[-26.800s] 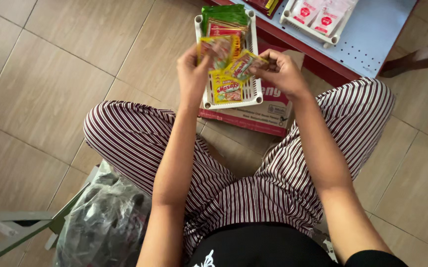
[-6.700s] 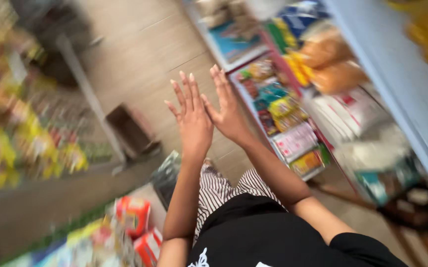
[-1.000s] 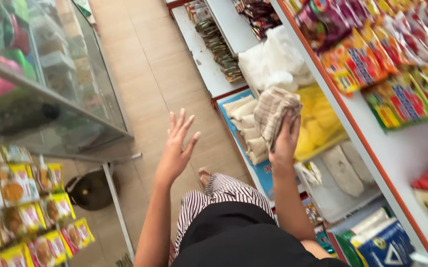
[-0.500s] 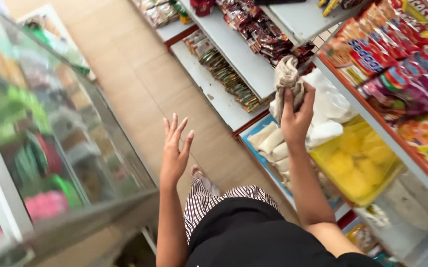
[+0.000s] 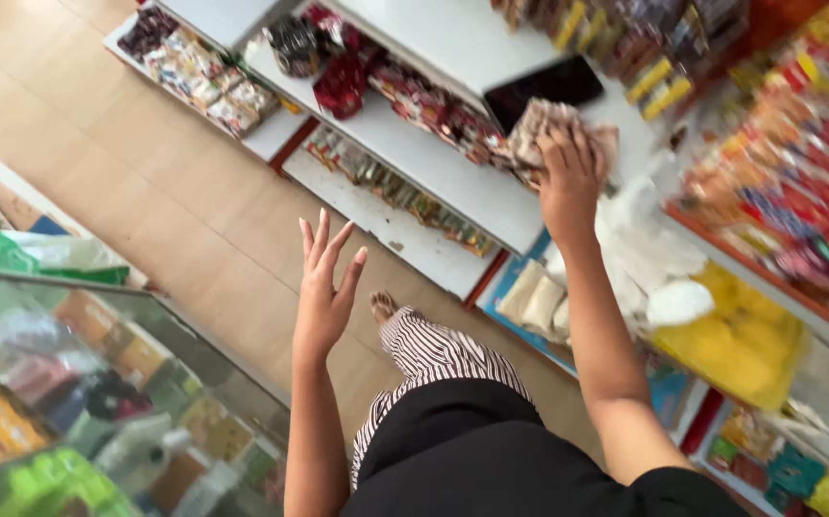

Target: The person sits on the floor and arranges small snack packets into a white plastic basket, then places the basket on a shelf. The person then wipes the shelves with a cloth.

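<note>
My right hand (image 5: 567,172) is raised to shelf height and grips a crumpled checked cloth (image 5: 535,126), pressing it against the white shelf (image 5: 453,182). A dark flat phone-like slab (image 5: 544,86) lies on the shelf just behind the cloth. My left hand (image 5: 326,287) hangs in the air over the floor, fingers spread, holding nothing. Below them I see my striped trousers (image 5: 433,349) and one bare foot (image 5: 383,306).
Tiered white shelves carry rows of small snack packets (image 5: 414,96). Hanging sachets (image 5: 807,172) fill the right side, with white bags (image 5: 644,258) and yellow packs (image 5: 740,335) below. A glass display counter (image 5: 69,383) stands at the left. Tan tiled floor (image 5: 146,191) runs between.
My right hand has lifted the cloth higher, from the lower bags up to the white shelf. The left hand stays open in the air. The view has swung along the shelves.
</note>
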